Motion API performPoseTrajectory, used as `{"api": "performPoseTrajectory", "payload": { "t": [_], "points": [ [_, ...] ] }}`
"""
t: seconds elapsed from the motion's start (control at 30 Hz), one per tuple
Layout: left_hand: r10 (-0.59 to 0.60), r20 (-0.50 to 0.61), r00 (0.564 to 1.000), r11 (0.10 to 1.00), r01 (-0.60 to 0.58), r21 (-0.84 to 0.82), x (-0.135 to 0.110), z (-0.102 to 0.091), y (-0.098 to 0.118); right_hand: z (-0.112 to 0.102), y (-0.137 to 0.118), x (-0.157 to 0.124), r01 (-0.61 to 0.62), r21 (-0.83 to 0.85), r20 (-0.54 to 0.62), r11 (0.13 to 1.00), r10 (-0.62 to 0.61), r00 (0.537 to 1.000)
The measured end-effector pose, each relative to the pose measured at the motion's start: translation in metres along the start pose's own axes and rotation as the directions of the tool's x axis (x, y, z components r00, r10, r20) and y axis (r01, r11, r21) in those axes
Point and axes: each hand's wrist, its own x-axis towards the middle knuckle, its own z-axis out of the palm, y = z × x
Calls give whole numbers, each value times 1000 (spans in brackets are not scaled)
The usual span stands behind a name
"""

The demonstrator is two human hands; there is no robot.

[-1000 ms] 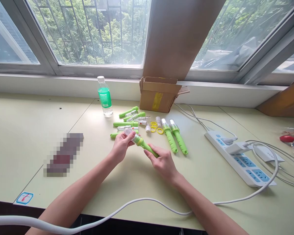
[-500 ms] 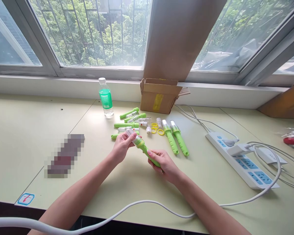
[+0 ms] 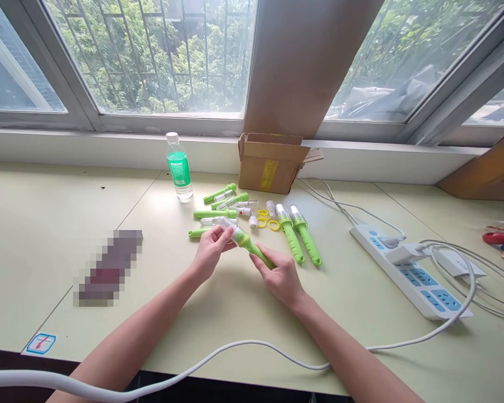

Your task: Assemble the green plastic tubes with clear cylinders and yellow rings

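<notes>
A light stick (image 3: 246,243) with a green handle and a clear ribbed cap is held tilted above the table, its cap pointing up and left. My left hand (image 3: 212,246) pinches it at the clear cap. Around the lower handle my right hand (image 3: 279,274) is closed, partly hiding the handle's end. Just beyond lie several loose green handles (image 3: 214,214), clear ribbed caps (image 3: 210,222), small white-ended clear pieces (image 3: 253,220) and yellow rings (image 3: 274,225). Two whole light sticks (image 3: 292,238) lie side by side to the right.
An open cardboard box (image 3: 271,165) and a water bottle (image 3: 180,168) stand at the back. On the right is a power strip (image 3: 407,274) with plugs and cables. A white cable (image 3: 252,342) crosses the front, over my forearms. A blurred dark object (image 3: 111,268) lies left.
My right hand has shifted its fingers on the handle, with the thumb now lower along its near side. The left hand still grips the cap. The whole view has shifted slightly.
</notes>
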Motion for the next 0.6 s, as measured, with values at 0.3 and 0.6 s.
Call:
{"api": "performPoseTrajectory", "payload": {
  "t": [0.3, 0.6],
  "points": [
    [-12, 5, 1000, 999, 12, -37, 1, -4, 0, 1, 1, -3, 185, -260, 43, 948, -180, 983],
    [-51, -68, 996, 999, 49, -23, 0, -2, -2, -5, -19, -3, -135, 111, 218, 985, 108, 970]
  ]
}}
